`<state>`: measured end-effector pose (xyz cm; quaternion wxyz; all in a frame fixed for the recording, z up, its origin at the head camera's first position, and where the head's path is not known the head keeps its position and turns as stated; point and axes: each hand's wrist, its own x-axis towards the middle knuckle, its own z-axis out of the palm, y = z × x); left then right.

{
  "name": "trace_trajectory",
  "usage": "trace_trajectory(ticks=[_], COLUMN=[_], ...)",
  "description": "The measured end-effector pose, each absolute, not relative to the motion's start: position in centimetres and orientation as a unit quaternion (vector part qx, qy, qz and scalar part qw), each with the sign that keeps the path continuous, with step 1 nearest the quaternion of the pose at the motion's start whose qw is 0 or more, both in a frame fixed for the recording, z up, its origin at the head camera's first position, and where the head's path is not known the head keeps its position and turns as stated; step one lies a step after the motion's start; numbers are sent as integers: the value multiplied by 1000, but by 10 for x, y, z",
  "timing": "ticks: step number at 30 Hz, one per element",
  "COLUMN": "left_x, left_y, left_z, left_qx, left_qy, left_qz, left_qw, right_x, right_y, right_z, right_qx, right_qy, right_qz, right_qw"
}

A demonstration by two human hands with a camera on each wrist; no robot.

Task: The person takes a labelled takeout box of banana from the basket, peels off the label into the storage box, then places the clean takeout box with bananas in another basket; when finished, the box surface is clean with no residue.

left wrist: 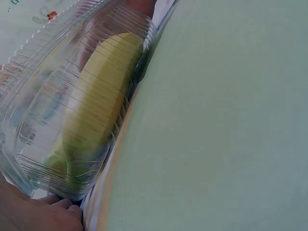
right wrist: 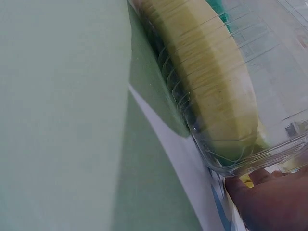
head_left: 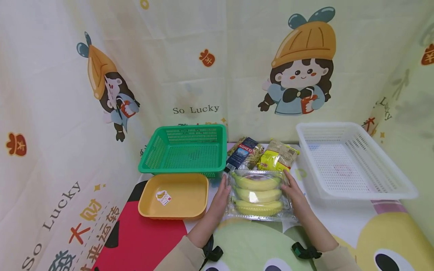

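Observation:
A clear plastic clamshell box [head_left: 257,215] holds several bananas [head_left: 258,195] side by side, seen through its ribbed lid. My left hand [head_left: 220,197] grips the box by its left side, and my right hand [head_left: 295,194] holds the right side. In the left wrist view, fingers [left wrist: 57,211] bend at the lower edge of the box's end. Fingertips [right wrist: 260,178] reach under the rim in the right wrist view. Just behind the box lie a dark-labelled AGNESI pasta bag [head_left: 245,152] and a yellow-and-clear food bag [head_left: 278,155].
A green basket [head_left: 183,171] stands at the back left, with a yellow tray [head_left: 173,214] bearing a banana sticker in front of it. To the right is a large white basket [head_left: 359,194]. A printed curtain [head_left: 237,75] hangs behind the table.

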<state>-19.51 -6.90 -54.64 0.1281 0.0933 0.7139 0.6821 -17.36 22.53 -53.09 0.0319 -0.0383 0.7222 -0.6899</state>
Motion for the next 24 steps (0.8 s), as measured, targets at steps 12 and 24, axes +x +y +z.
trace_trajectory(ticks=[12, 24], left_x=[-194, -190], left_y=[-68, -64], left_z=[-546, -536], left_qx=[87, 89], left_qy=[712, 710], left_qz=[684, 688], left_qw=[135, 122], right_x=[-173, -174], right_y=[225, 226], right_z=[-530, -513], right_qx=[-31, -16], right_qy=[715, 717], right_qz=[-697, -696], right_qw=[48, 33])
